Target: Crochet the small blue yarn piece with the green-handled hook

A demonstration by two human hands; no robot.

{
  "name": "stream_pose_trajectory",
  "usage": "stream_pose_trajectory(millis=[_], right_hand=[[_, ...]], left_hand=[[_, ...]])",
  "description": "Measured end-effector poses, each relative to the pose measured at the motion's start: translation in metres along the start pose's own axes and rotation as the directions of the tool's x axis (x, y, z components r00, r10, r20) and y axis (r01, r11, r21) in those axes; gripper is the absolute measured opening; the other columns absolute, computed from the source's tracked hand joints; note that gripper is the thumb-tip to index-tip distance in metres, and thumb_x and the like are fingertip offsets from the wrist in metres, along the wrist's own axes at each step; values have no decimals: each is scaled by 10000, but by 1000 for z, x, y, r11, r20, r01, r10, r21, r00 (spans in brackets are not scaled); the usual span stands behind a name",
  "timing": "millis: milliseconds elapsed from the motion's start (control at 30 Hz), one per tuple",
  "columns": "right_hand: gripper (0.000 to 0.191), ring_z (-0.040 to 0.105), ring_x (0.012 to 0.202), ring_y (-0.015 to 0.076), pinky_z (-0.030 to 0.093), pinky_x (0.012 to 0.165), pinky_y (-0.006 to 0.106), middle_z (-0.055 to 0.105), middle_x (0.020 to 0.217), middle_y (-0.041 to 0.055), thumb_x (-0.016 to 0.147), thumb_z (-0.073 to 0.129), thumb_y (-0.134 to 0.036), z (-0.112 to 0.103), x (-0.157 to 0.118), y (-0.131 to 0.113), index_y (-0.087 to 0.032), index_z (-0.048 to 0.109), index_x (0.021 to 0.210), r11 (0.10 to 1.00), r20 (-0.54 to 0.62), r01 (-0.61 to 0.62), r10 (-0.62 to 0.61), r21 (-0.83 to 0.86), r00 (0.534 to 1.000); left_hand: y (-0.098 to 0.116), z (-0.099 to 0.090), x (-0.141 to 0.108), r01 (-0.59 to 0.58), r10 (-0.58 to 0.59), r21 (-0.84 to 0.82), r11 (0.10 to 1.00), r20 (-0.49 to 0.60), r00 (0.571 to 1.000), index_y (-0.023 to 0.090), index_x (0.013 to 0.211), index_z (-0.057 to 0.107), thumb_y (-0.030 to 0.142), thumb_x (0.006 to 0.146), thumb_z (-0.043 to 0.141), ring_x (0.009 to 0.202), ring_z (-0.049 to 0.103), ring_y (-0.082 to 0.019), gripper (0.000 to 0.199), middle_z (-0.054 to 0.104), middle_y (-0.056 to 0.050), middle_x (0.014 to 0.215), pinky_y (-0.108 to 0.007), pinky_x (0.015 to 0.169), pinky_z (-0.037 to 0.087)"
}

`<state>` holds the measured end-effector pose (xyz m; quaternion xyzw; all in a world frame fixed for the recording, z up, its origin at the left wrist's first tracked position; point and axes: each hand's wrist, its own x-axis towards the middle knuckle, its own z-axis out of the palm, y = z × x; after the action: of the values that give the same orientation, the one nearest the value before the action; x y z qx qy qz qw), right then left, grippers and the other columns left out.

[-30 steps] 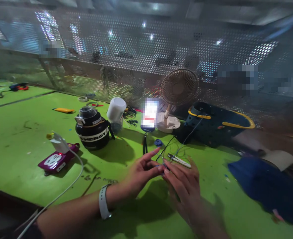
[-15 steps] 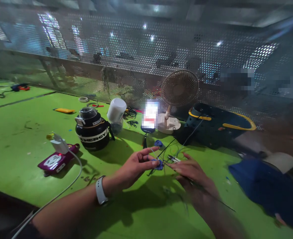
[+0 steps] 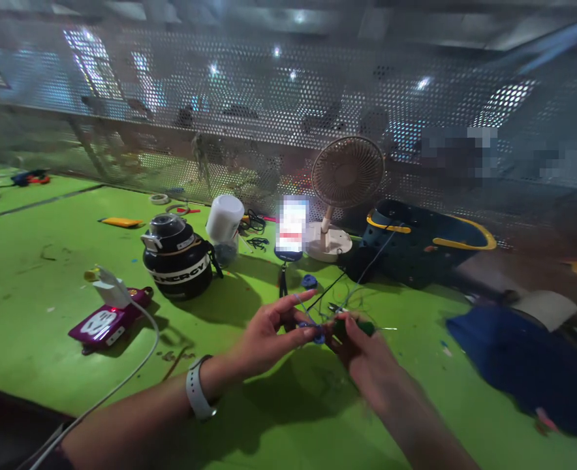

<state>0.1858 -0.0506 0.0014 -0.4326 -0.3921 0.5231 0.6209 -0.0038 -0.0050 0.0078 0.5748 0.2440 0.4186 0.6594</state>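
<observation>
Between thumb and fingers, my left hand (image 3: 273, 333) pinches a small blue crocheted piece (image 3: 318, 335), and a pale yarn strand loops over its raised index finger. My right hand (image 3: 361, 346) is closed on a tool with a dark green handle (image 3: 365, 328), its fingertips close to the piece; a thin metal shaft sticks out to the right of the hand. Another small blue piece (image 3: 309, 281) lies on the green table (image 3: 249, 418) just beyond the hands. Yarn runs from the hands toward the dark basket (image 3: 416, 251).
Behind the hands stand a phone (image 3: 292, 225) and a fan (image 3: 348, 171). A black jug (image 3: 178, 261), white bottle (image 3: 224, 217), purple power strip (image 3: 105, 323) and yellow cutter (image 3: 121, 222) are on the left. Dark blue cloth (image 3: 518, 365) lies at right.
My right hand has turned, so the green handle now shows and the long thin shaft no longer points down to the right. The view has shifted slightly.
</observation>
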Motion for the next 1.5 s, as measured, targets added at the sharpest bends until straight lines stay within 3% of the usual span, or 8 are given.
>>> stream_pose_trajectory(millis=[267,467,633,767,1000,1200,1300,1500], right_hand=[[106,728,821,211,589,728,370,778,971,27,873,666,-363,14,-18,4,-288,732,908,817,-26,334,-391,-470,920],[316,695,984,221,362,1087,544,756,1095,19,905,611,-178,10,-20,5,-330,647,1180,218,415,735,-707,-642,573],[387,697,1006,220,389,1073,556,745,1137,23,897,620,-173,-3,-10,-5,-350,609,1241,173,530,818,-685,-548,500],[252,718,910,209,445,1034,527,779,1021,3,895,648,-251,-7,-3,-16,-344,673,1128,310,500,837,-689,-451,524],[160,719,825,203,489,990,513,787,894,-8,862,684,-233,-10,-2,-29,-331,736,979,616,362,694,-592,-373,720],[189,751,813,241,607,755,419,791,813,34,781,751,-444,-7,1,-11,-256,736,784,970,105,184,-169,-159,980],[244,750,830,246,617,720,401,792,860,45,782,732,-494,4,-8,1,-250,731,793,979,-9,76,-79,-187,997],[180,665,1135,266,474,1047,496,735,1177,32,862,662,-411,26,-30,-3,-336,735,1009,771,62,284,-304,-570,951]], left_hand=[[-1,17,-5,30,-43,-89,996,-153,987,163,1371,529,271,751,792,804,650,-150,682,720,-50,855,-298,794,516],[-3,23,-7,157,-217,-400,903,-109,970,193,1255,625,200,669,852,752,662,-121,629,712,6,758,-291,820,501],[-4,11,0,234,-243,-479,846,44,969,176,1179,683,161,649,860,700,650,-111,559,719,-4,738,-282,814,471],[0,-2,6,266,-247,-485,833,105,963,163,1187,684,150,658,848,737,646,-109,554,723,-33,818,-259,797,451],[8,-7,8,273,-236,-478,835,138,962,162,1138,722,167,638,846,648,584,-78,515,655,1,712,-211,701,451],[10,-1,3,243,-221,-341,908,100,970,202,1135,725,187,676,832,739,626,-97,471,669,-2,784,-238,774,476],[1,4,0,160,-155,-226,961,43,987,230,1252,651,208,714,817,803,643,-122,563,685,-13,838,-275,804,490],[-14,11,-4,-54,56,33,998,-80,995,200,1398,509,267,738,796,702,584,-109,723,669,-14,785,-244,667,487]])
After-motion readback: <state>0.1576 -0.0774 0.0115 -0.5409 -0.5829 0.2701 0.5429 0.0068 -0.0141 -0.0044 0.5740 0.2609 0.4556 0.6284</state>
